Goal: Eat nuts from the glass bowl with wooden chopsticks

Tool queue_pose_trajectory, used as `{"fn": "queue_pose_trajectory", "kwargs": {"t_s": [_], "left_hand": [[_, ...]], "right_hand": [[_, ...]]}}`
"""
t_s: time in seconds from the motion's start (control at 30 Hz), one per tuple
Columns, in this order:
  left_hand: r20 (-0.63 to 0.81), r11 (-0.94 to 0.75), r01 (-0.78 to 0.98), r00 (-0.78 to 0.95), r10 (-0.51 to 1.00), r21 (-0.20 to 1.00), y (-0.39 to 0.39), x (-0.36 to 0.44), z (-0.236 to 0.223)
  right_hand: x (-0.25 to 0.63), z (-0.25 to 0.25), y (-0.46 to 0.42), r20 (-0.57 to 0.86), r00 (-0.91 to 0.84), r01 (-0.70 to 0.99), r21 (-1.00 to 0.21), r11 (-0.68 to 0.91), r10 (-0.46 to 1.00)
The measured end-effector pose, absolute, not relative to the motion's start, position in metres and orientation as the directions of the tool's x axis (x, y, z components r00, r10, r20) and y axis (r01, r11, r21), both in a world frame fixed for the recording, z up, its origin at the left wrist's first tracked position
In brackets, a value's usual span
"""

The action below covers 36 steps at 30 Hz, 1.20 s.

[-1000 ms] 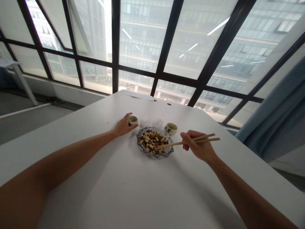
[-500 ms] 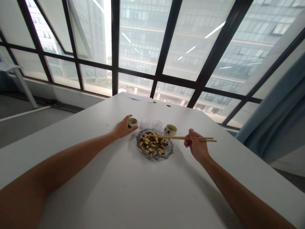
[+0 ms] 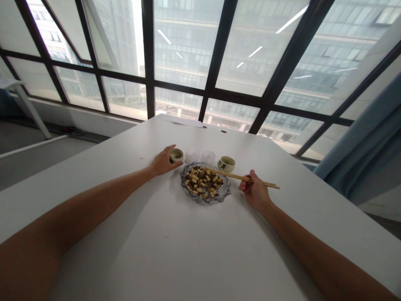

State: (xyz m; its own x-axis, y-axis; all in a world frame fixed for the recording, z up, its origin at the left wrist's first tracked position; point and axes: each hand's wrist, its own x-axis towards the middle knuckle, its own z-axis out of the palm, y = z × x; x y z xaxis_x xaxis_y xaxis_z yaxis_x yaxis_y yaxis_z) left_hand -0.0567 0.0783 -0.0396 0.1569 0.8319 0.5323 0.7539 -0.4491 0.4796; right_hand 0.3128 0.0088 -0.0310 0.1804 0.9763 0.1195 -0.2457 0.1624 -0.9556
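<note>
My right hand is closed around a pair of wooden chopsticks. Their tips reach over the far part of a scalloped clear glass dish, at the nuts. Light-coloured peanuts in shells and darker seeds are mixed in that dish. At its far left, my left hand curls round a small pale cup with dark writing, thumb in front and fingers behind. A matching cup stands at the dish's far right, untouched.
Two small whitish translucent cups stand between the pale cups, behind the dish. Everything rests on a white table. Sheets of paper lie at its far end, before large windows. A blue curtain hangs at the right.
My right hand has lowered slightly, and the chopsticks now slope down toward the right, tips still over the nuts. The view has shifted a little. My left hand stays at the cup.
</note>
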Motion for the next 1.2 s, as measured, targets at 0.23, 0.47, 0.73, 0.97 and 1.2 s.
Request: {"fn": "queue_pose_trajectory", "kwargs": {"t_s": [0.23, 0.47, 0.73, 0.97, 1.2], "left_hand": [[0.588, -0.544, 0.739, 0.250, 0.769, 0.398, 0.075, -0.056, -0.037], [0.612, -0.582, 0.728, 0.285, 0.738, 0.363, 0.073, -0.055, -0.035], [0.691, -0.685, 0.689, 0.376, 0.618, 0.238, 0.068, -0.055, -0.032], [0.690, -0.673, 0.703, 0.370, 0.623, 0.231, 0.067, -0.054, -0.031], [0.606, -0.426, 0.768, 0.062, 0.793, 0.478, 0.076, -0.056, -0.034]], "right_hand": [[0.310, -0.027, 0.006, 0.017, 0.167, -0.294, -0.954, 0.066, 0.986], [0.314, -0.029, 0.008, 0.118, 0.097, -0.215, -0.967, 0.137, 0.988], [0.313, -0.026, 0.007, 0.023, 0.109, -0.321, -0.945, 0.057, 0.994], [0.312, -0.026, 0.006, 0.039, 0.082, -0.283, -0.957, 0.061, 0.996], [0.312, -0.025, 0.005, 0.017, 0.056, -0.315, -0.948, 0.034, 0.998]]}}
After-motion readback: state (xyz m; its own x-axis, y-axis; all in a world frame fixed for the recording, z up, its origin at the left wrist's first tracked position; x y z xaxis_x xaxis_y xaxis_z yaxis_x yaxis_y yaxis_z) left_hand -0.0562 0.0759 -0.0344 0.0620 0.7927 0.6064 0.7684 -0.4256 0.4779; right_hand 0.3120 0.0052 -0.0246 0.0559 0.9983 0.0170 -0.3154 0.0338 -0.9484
